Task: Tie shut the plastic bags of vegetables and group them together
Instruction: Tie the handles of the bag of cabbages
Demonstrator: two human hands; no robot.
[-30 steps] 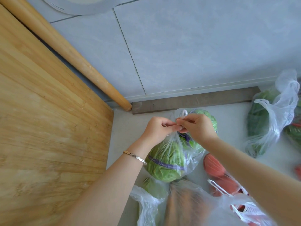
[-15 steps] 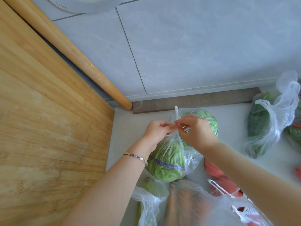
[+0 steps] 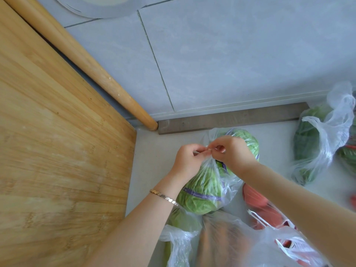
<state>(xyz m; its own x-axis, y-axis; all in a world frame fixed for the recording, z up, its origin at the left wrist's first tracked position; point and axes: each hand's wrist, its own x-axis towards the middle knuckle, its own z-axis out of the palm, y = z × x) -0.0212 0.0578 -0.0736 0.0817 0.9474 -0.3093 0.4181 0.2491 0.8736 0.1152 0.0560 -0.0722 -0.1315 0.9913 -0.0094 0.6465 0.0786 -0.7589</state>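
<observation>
Here, both hands' fingers (image 3: 202,150) pinch the bag's neck (image 3: 209,160).

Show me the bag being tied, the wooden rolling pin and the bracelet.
bag being tied (image 3: 204,189): head view, on its green lower bulge.
wooden rolling pin (image 3: 90,68): head view, middle of its shaft.
bracelet (image 3: 163,196): head view, middle links.

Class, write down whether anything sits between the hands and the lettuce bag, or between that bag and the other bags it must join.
Nothing visible. The left hand and right hand pinch the gathered top of the lettuce bag. The carrot bag lies against it; only bare counter separates the dark greens bag.
</observation>
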